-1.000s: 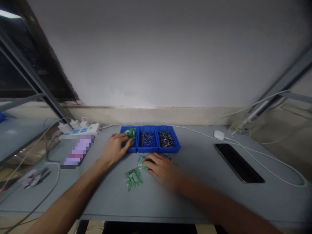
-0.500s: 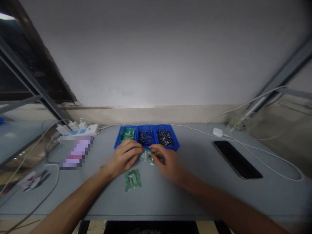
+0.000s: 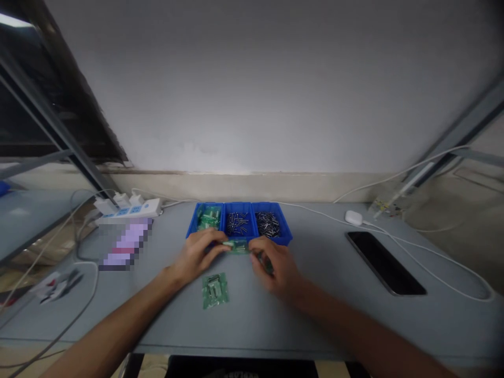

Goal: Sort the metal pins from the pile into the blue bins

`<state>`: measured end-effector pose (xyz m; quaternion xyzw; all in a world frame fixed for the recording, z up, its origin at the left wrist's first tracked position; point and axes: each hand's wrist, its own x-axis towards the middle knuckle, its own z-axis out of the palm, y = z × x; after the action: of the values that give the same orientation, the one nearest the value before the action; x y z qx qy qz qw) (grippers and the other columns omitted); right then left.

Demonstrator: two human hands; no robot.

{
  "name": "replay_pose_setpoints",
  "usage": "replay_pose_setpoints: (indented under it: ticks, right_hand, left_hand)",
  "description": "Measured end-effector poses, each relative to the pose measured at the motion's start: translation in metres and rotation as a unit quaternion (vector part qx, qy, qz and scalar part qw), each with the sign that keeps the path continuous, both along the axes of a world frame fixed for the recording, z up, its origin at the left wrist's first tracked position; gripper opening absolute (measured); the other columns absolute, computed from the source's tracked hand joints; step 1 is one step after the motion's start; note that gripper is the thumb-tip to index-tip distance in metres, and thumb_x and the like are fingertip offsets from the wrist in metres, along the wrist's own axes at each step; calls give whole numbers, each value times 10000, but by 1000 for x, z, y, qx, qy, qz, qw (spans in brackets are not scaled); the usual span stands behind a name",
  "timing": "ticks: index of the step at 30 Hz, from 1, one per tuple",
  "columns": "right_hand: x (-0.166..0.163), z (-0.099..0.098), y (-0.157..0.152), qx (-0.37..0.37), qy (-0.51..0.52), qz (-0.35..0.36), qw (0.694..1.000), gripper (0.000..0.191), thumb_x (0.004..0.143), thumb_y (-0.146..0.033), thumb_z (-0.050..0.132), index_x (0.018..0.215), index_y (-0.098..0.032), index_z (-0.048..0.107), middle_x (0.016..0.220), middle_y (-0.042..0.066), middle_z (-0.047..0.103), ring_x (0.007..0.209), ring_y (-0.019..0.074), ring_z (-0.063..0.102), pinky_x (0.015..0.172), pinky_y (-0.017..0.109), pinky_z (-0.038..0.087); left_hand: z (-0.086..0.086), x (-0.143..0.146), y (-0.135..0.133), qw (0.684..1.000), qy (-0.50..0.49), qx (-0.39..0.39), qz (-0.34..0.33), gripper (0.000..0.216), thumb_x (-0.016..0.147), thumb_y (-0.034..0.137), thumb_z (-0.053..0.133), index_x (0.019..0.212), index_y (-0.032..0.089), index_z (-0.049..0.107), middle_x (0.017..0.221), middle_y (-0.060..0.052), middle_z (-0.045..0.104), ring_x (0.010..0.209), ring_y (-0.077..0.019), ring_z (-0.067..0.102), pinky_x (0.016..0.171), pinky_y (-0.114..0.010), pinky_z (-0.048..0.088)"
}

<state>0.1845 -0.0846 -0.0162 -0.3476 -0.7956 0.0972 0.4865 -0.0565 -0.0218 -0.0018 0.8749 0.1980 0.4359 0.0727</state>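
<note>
Just in front of the blue bins, a small green plastic bag (image 3: 239, 247) is stretched between my two hands. My left hand (image 3: 200, 253) pinches its left end between thumb and fingers. On the other side my right hand (image 3: 275, 262) grips the right end, its fingers curled over more green film. Another green bag (image 3: 214, 290) with small metal parts inside lies flat on the table nearer to me. Behind the hands, the left blue bin (image 3: 191, 227) holds more green bags. Loose screw-like metal pieces fill the middle bin (image 3: 238, 223) and the right bin (image 3: 268, 224).
A black phone (image 3: 384, 262) lies on the grey table (image 3: 315, 320) at the right, beside a white charger case (image 3: 353, 217) and its cable. At the left are a power strip (image 3: 145, 209), a pixelated purple item (image 3: 128, 244) and trailing cables (image 3: 94, 283).
The bag between my hands has turned from slanted to level and is pulled straighter. My right hand has shifted slightly right. The bag on the table has not moved.
</note>
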Motion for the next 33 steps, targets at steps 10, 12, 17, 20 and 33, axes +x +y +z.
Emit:
replay_pose_setpoints:
  ticks: [10,12,17,20,33]
  right_hand:
    - [-1,-11,5,59,-13,-18,998,416,981,-77,491,1337,-241,628,1033,16,791,802,137,743,781,260,593]
    - [0,-13,7,67,0,-31,997,351,1000,-104,529,1294,-242,660,1022,18,795,809,144,748,783,259,595]
    - [0,-6,6,58,3,-19,998,135,1039,-231,580,1053,-218,714,813,16,725,680,135,678,651,243,542]
    - [-2,-4,4,38,13,-38,998,183,1041,-280,573,892,-205,649,796,22,665,642,123,615,592,238,486]
    - [2,-6,7,77,7,-27,997,291,966,-84,540,1194,-238,633,1094,43,736,803,129,694,716,255,552]
  left_hand:
    - [9,2,-1,999,17,-21,-41,204,1030,129,521,1142,179,684,1011,-92,740,1001,-205,677,894,-377,563]
    - [9,2,1,998,28,0,-54,287,1020,88,495,1227,182,669,1124,-112,742,1116,-224,665,983,-429,548]
    - [2,4,-1,998,20,-1,-62,187,957,152,682,1139,194,691,1102,-94,747,1091,-223,681,969,-418,567]
    - [-1,6,-7,998,-54,-39,-23,198,901,205,779,1065,179,671,915,-46,745,845,-165,715,755,-292,598]
    - [6,7,-4,999,-10,-34,-26,297,1016,77,517,1191,204,721,1057,-77,756,1065,-183,678,900,-341,568]
